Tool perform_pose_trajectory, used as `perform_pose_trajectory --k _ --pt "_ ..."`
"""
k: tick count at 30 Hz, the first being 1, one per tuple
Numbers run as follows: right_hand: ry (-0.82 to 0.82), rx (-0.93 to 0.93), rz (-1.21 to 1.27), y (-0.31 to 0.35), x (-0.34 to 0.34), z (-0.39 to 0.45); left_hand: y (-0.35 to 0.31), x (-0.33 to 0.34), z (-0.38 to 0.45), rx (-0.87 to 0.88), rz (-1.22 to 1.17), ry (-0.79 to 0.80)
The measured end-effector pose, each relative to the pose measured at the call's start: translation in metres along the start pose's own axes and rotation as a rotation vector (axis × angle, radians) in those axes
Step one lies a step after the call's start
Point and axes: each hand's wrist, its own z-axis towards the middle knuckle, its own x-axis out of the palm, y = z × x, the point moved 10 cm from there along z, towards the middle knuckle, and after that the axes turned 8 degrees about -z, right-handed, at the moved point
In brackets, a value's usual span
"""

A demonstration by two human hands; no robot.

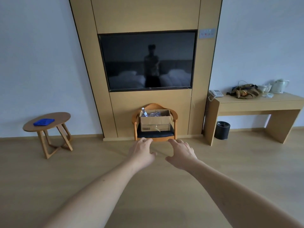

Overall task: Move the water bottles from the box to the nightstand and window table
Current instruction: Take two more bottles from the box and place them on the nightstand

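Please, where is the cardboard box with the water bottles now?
In the head view, the cardboard box sits on the chair against the wall, centred directly below the television.

Single view: head-worn wide-angle camera, standing height, facing forward and slightly down toward wall-mounted TV (pixel 148 60); chair (pixel 154 127) with box (pixel 155 123) centred, well away; forearms extend from bottom edge.

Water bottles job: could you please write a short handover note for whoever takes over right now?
Left hand and right hand: both open, empty, stretched toward the chair.
Cardboard box sits on the chair seat under the TV; one water bottle stands up at its left end.
Done: no bottle seen out of the box.
Left: take bottles out, carry them to the nightstand and window table.
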Motion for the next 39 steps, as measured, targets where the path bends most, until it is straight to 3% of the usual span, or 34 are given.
perform_pose_trajectory --k 10,16,25,30,39 --pt "0.073 0.009 -0.014 -0.022 0.041 0.182 0.061 0.027 0.18 -0.031 -0.023 0.027" --pt "0.032 0.018 -0.017 -0.019 0.059 0.315 0.112 0.036 0.315 0.017 -0.005 0.022" --pt "0.097 0.092 0.017 -0.018 0.083 0.513 0.185 0.031 0.516 0.011 -0.016 0.066" --pt "0.136 0.111 0.031 -0.034 0.11 0.602 0.217 0.059 0.599 0.001 -0.017 0.138" --pt "0.17 0.068 0.052 -0.082 0.159 0.794 0.27 0.109 0.775 -0.081 -0.039 0.131"
